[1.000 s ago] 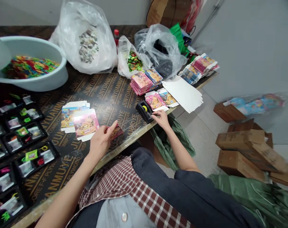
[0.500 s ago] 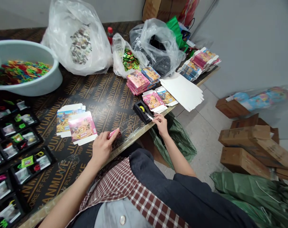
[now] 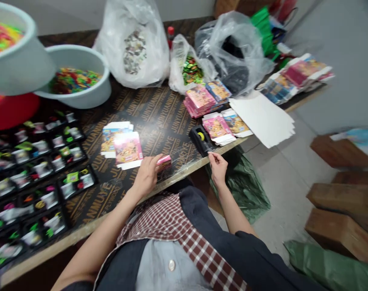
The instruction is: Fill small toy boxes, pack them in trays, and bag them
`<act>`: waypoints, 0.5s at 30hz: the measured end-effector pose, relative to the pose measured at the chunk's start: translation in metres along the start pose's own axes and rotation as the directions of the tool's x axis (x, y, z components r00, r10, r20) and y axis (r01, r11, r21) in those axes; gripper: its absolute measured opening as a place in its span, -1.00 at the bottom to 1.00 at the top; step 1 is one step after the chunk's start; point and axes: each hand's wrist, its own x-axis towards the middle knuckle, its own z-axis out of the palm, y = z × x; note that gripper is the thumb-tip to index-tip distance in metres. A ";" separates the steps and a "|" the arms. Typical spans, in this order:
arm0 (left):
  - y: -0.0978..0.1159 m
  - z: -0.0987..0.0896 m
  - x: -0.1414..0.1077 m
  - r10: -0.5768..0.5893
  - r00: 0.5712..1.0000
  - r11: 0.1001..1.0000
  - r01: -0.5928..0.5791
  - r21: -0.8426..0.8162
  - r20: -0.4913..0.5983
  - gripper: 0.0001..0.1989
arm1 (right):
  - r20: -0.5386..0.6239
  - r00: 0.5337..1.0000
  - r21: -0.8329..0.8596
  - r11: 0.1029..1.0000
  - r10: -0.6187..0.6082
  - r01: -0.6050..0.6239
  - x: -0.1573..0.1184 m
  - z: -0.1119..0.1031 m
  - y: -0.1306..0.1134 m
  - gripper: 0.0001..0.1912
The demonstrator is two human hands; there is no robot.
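Observation:
My left hand [image 3: 146, 176] is closed around a thin pink box [image 3: 163, 160] at the table's front edge, and most of the box is hidden under the fingers. My right hand [image 3: 218, 166] pinches the end of a clear tape strip at the front of a black tape dispenser [image 3: 199, 141] with a yellow core. Left of my left hand lie flat printed cartons, a pink one [image 3: 128, 148] overlapping blue-and-yellow ones [image 3: 108, 140]. Beyond the dispenser sit more flat pink cartons [image 3: 217, 127].
Stacked pink boxes [image 3: 199, 98] and white sheets [image 3: 264, 115] lie farther back. Black trays [image 3: 77, 182] of small toys cover the left side, below blue tubs [image 3: 89, 99]. Plastic bags [image 3: 153, 60] line the back. Cardboard boxes [image 3: 338, 234] stand on the floor at right.
The view has swung left, so the table's contents appear farther right and more trays and tubs show. My right hand still pinches at the dispenser; my left still holds the pink box.

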 end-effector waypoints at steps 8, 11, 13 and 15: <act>-0.001 0.000 -0.002 0.036 0.992 0.996 -0.045 -0.076 -0.124 -0.70 | 0.787 0.596 0.239 0.812 0.160 -0.533 -0.063 0.081 -0.071 -0.60; -0.001 0.001 -0.003 0.065 0.985 0.993 -0.079 -0.089 -0.158 -0.75 | 0.827 0.532 0.240 0.741 0.182 -0.627 -0.063 0.092 -0.071 -0.61; 0.000 0.000 -0.004 0.072 0.985 0.992 -0.087 -0.090 -0.159 -0.77 | 0.839 0.507 0.223 0.722 0.201 -0.655 -0.062 0.092 -0.067 -0.61; 0.001 -0.001 -0.004 0.068 0.992 0.994 -0.076 -0.078 -0.109 -0.76 | 0.840 0.499 0.217 0.712 0.213 -0.668 -0.061 0.092 -0.064 -0.63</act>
